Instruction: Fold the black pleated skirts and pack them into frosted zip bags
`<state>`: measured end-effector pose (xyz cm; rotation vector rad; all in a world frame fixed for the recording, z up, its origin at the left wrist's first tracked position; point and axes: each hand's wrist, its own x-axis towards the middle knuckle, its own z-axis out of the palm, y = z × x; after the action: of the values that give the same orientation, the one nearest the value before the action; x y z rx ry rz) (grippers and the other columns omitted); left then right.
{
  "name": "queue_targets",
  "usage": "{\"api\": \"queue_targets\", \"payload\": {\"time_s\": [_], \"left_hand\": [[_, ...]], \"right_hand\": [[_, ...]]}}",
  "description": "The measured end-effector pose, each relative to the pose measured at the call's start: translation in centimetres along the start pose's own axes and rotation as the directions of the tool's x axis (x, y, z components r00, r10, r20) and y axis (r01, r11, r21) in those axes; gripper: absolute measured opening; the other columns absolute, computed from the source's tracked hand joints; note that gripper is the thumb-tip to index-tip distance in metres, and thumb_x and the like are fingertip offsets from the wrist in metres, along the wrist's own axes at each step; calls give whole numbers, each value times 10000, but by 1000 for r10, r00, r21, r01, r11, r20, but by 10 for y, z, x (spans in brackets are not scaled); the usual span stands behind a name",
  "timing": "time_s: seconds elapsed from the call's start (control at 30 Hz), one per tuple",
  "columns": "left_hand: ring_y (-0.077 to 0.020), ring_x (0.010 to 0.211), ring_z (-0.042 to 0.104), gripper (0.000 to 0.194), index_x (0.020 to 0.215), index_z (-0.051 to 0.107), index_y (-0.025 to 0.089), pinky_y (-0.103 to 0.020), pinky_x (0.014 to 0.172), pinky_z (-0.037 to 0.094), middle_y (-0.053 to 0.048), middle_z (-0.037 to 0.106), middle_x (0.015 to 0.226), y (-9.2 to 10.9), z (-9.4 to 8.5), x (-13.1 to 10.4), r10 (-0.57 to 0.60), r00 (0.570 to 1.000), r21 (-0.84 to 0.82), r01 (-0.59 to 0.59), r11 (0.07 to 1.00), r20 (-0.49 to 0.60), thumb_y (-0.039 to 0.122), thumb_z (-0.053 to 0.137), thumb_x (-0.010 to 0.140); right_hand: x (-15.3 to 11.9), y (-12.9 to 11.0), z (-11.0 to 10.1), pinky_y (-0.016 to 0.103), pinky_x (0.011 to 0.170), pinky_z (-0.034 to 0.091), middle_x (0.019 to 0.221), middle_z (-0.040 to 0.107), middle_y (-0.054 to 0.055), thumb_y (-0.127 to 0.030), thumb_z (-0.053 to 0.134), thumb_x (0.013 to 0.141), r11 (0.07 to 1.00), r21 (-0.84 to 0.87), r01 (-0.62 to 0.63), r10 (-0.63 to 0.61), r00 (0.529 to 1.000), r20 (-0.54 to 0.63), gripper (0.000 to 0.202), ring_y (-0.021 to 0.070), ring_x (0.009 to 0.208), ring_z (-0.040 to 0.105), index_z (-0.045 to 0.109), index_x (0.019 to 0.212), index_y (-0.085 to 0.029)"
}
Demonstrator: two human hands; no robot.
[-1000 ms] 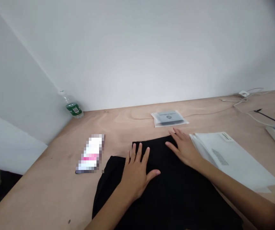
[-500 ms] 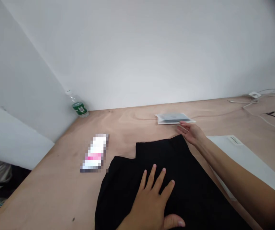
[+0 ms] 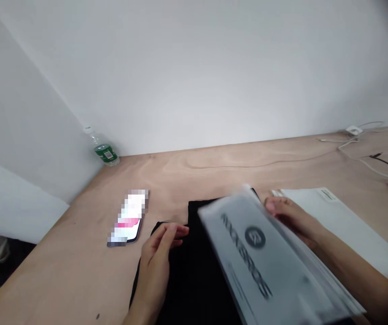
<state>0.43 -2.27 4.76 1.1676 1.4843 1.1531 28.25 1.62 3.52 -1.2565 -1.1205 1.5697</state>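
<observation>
A frosted plastic package [image 3: 248,257] with dark lettering and a round logo is tilted over the black cloth [image 3: 194,271], slightly blurred. My right hand [image 3: 288,216] pinches the package's upper right edge. Left of the package, my left hand [image 3: 162,253] hovers over the cloth's left part, fingers curved and apart, holding nothing. The black cloth lies on the wooden table, partly covered by the package and my left hand.
A phone [image 3: 129,216] with a lit, pixelated screen lies left of the cloth. Behind it, a bottle with a green label [image 3: 106,154] leans by the wall. At right are a white sheet-like bag [image 3: 343,225], white cables and a charger [image 3: 354,130].
My right hand has brought the package from the back of the table to above the cloth. My left hand has lifted off the cloth and moved left.
</observation>
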Motion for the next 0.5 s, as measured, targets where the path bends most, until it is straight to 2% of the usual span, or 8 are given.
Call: {"api": "queue_targets", "payload": {"time_s": [0.07,0.13,0.2,0.27,0.37,0.43,0.5], "left_hand": [[-203,880,609,302,868,668,189,-291,746,458,-49,677,900,10,1,7,-75,979,7,75,997,191,439,507,817],[-172,788,606,296,912,664,197,-254,667,438,-35,677,861,19,7,9,-149,916,60,136,989,372,435,528,801],[-140,675,570,284,877,652,187,-224,584,399,-16,657,770,24,14,7,-191,860,96,165,982,474,433,536,793],[-109,596,507,265,789,610,173,-202,529,351,8,605,681,26,19,5,-192,846,110,158,981,498,426,531,798],[-79,528,398,271,679,511,173,-184,483,278,47,490,587,25,23,1,-163,849,127,114,985,502,405,507,818],[-76,524,363,271,657,473,176,-184,485,265,57,444,580,24,25,-2,-148,845,139,88,986,514,386,496,827],[-83,542,369,273,645,456,179,-188,497,274,52,441,594,24,26,-4,-125,852,140,62,988,508,377,486,832]], "right_hand": [[-4,6,10,179,376,272,461,481,-65,-289,679,657,992,82,-97,83,983,161,219,50,385,387,529,543,-178],[-6,9,21,167,384,225,474,495,-62,-250,719,616,985,97,-140,109,956,273,206,33,405,371,554,533,-158],[-5,8,31,168,405,232,490,508,-53,-254,730,608,992,33,-119,101,937,335,217,34,432,381,559,527,-147],[-5,4,39,173,422,253,483,482,-61,-278,718,637,995,-41,-91,99,932,348,240,39,442,377,538,540,-152],[-3,-6,52,182,436,266,524,438,-71,-371,615,758,991,-128,-24,62,950,305,229,54,463,365,523,670,-181],[0,-12,59,193,458,281,591,442,-59,-426,517,825,976,-204,73,-10,956,295,240,67,505,373,522,754,-197],[2,-17,65,207,499,302,634,445,-42,-440,459,855,930,-312,194,-90,944,319,281,80,558,385,516,735,-192]]}}
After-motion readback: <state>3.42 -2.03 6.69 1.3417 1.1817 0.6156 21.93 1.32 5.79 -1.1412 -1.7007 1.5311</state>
